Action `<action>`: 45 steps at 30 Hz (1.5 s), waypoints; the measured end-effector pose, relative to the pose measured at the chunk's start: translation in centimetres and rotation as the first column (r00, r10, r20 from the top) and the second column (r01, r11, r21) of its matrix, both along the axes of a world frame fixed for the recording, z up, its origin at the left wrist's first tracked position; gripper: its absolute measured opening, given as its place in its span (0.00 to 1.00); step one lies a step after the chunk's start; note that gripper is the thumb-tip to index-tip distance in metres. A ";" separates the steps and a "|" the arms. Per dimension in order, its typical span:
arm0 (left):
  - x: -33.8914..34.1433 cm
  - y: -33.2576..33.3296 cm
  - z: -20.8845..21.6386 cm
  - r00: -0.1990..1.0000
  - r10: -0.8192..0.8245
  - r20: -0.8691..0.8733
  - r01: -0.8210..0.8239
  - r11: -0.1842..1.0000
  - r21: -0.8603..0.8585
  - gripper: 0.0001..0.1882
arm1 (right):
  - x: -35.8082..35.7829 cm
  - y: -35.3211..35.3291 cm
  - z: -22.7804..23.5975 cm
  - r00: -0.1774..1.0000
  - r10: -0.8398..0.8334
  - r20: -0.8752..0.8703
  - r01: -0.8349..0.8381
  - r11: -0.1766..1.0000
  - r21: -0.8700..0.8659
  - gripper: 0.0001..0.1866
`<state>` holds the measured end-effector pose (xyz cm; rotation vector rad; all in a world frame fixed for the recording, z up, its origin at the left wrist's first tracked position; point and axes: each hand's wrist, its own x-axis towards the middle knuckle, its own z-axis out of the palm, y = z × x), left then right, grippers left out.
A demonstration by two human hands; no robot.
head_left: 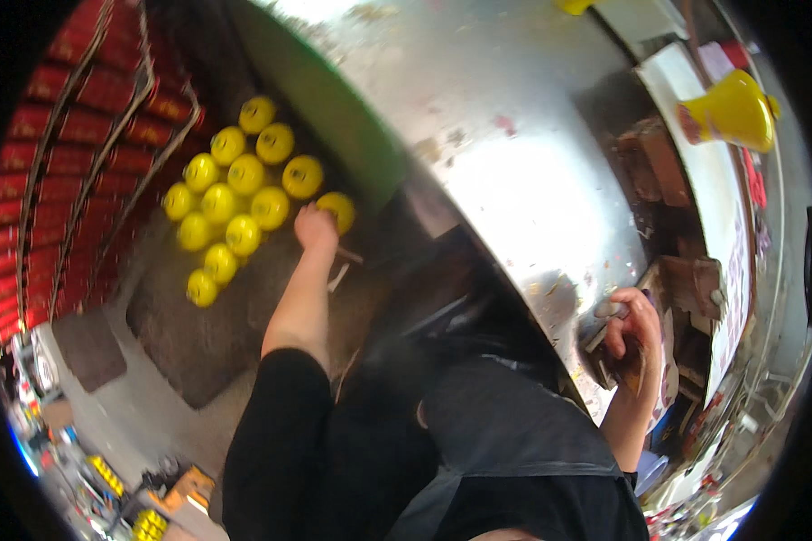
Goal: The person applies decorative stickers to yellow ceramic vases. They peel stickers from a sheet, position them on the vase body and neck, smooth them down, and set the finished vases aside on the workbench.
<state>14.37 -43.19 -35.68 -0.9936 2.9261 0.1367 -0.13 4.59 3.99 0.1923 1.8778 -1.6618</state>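
Down at the left, my left hand [317, 228] is closed at the edge of a yellow round-topped piece [338, 213], its fingertips partly hidden. That piece is at the right end of a group of similar yellow pieces [245, 175], standing in slanting rows on a dark mat. On the right, my right hand [636, 326] is at the edge of the metal worktable [514, 171] with its fingers curled. A small grey rounded thing [612, 309] shows at its fingertips; what it is I cannot make out.
Red stacked shelving or crates [90, 135] line the far left. A green panel [334, 99] stands between the yellow pieces and the worktable. A flared yellow vessel [729, 113] with reddish marks is at the upper right, near brown blocks [660, 162]. A dark mat [185, 334] covers the floor.
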 end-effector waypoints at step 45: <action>-57.6 13.6 42.6 0.664 -0.425 -0.615 0.350 0.904 -0.247 0.18 | 1.2 16.9 2.1 0.932 -0.354 0.084 0.363 0.897 -0.252 0.18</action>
